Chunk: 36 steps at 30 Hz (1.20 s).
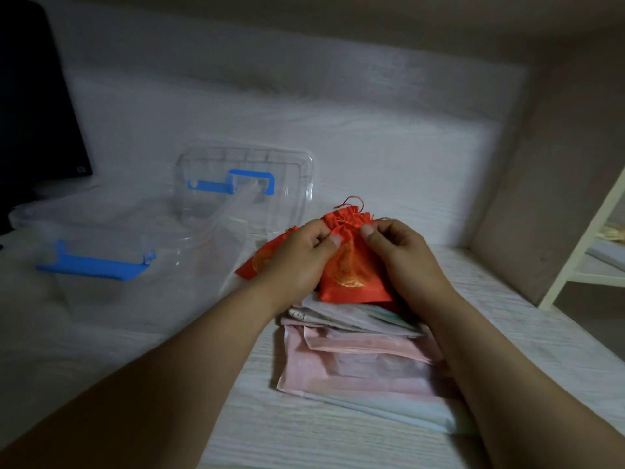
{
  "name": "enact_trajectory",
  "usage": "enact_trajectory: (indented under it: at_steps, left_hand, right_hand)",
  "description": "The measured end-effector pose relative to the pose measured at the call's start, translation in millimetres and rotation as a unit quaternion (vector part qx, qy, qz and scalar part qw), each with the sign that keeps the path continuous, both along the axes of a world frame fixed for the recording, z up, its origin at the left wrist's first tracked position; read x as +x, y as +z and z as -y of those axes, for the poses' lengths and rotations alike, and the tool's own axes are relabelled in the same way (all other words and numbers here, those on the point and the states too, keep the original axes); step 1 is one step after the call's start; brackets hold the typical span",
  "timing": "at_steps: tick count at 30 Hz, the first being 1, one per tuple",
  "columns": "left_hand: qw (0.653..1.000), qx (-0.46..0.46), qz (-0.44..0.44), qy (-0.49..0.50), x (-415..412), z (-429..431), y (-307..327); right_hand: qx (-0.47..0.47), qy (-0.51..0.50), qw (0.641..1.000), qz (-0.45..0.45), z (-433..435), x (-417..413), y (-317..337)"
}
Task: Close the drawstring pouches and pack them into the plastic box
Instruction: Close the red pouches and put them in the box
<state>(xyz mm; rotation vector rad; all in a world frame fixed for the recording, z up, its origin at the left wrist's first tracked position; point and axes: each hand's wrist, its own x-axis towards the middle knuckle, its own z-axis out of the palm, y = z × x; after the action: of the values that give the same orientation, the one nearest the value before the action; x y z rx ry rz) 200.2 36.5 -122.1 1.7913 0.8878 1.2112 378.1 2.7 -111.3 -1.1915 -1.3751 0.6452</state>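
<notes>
Red pouch [351, 272] atop fabric pile [355, 367], L hand [297, 262] & R hand [402, 255] in pinch grip on its neck

Box [189, 255] left; lid [294, 170] behind it; pouch [351, 279] atop stack [355, 367], rt of box; monitor [33, 113] far left.

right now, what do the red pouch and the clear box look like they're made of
The red pouch looks like a satin-type woven fabric: it has a soft sheen, gold patterning and gathers at the neck. The fibre can't be told. The plastic box looks like clear rigid plastic, see-through and glossy, with an opaque blue latch, likely plastic too.
</notes>
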Motion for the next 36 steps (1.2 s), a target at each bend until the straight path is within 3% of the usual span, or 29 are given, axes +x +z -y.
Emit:
enact_trajectory:
  at_steps: [5, 13, 17, 21, 26, 30, 36]
  left_hand:
    - [0.995, 0.035, -0.019, 0.094, 1, 14, 32]
    - [0.977, 0.032, -0.02, 0.209, -21, 53, 65]
    - [0.978, 0.033, 0.016, 0.206, -71, 60, 105]
    - [0.96, 0.048, -0.045, 0.274, -147, 44, 133]
    - [0.932, -0.004, -0.12, 0.341, -199, 20, 141]
    - [0.921, -0.008, -0.218, 0.324, -205, 19, 132]
    - [0.93, 0.112, -0.21, 0.28, -163, 53, 124]
  right_hand:
    - [-0.03, 0.024, 0.999, 0.03, 16, -9, 26]
    - [0.0, 0.085, 0.994, -0.073, 50, -59, 63]
    - [0.01, 0.064, 0.994, -0.09, 32, -105, 93]
    - [-0.003, 0.043, 0.998, -0.035, 3, -167, 122]
    - [-0.063, 0.057, 0.996, 0.02, -32, -220, 122]
    - [-0.028, -0.03, 0.986, 0.161, -32, -206, 114]
    - [-0.028, -0.11, 0.974, 0.196, 12, -131, 89]
